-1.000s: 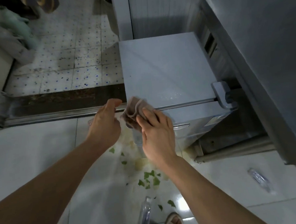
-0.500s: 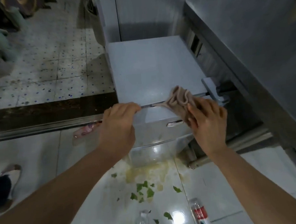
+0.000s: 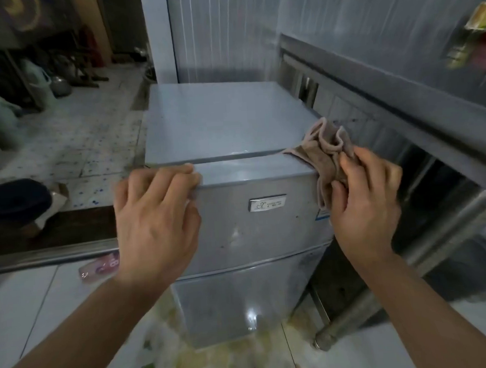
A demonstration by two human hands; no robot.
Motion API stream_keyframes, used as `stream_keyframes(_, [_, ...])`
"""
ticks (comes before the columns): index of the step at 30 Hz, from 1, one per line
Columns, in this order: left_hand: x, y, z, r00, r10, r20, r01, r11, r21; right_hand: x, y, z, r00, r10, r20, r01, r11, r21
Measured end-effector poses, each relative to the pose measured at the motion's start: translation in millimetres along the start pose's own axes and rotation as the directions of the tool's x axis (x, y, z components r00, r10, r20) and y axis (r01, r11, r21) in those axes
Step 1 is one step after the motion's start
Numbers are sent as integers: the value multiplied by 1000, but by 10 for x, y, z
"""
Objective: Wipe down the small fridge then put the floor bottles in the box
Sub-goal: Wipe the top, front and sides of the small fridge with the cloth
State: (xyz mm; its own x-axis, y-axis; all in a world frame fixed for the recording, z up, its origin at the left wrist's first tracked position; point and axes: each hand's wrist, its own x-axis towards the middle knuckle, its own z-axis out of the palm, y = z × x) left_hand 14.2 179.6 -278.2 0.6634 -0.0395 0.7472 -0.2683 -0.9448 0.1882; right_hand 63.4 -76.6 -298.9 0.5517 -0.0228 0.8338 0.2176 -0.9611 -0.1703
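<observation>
The small grey fridge [image 3: 226,121] stands in the middle of the view, its door front facing me. My left hand [image 3: 155,218] rests on the top left corner of the door, fingers curled over the edge. My right hand [image 3: 364,201] presses a crumpled pinkish-brown cloth [image 3: 325,146] against the top right corner of the fridge. One clear bottle with a pink label [image 3: 101,267] lies on the floor left of the fridge, partly hidden by my left wrist. No box shows.
A steel counter [image 3: 402,92] with tubular legs [image 3: 357,316] runs along the right, close to the fridge. A yellowish spill with green leaf bits [image 3: 191,362] covers the white tiles in front. A metal door sill [image 3: 48,256] crosses the left; someone's dark leg and foot [image 3: 13,200] stand beyond it.
The view dropped lower and closer to the fridge. My right hand carried the cloth from the front left corner along the top edge to the right corner. My left hand gripped the left corner.
</observation>
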Motion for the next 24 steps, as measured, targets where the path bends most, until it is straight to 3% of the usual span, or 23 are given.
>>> stream_keyframes(9, [-149, -25, 288, 975, -12, -224, 19, 999, 30, -245, 230, 281, 973, -60, -221, 56, 998, -25])
stream_keyframes(13, [-258, 11, 393, 967, 13, -256, 4, 998, 64, -658, 424, 491, 992, -19, -123, 19, 1000, 4])
stream_keyframes(16, [-430, 64, 490, 971, 76, -225, -48, 991, 124, -896, 561, 584, 999, -6, -34, 6, 1000, 0])
stream_keyframes(20, [-629, 102, 648, 978, 155, -137, -125, 971, 205, -569, 635, 482, 992, 14, -127, -3, 997, 83])
stream_keyframes(24, [-611, 77, 659, 976, 154, -153, -119, 969, 215, -288, 616, 380, 982, 29, -187, 13, 975, 221])
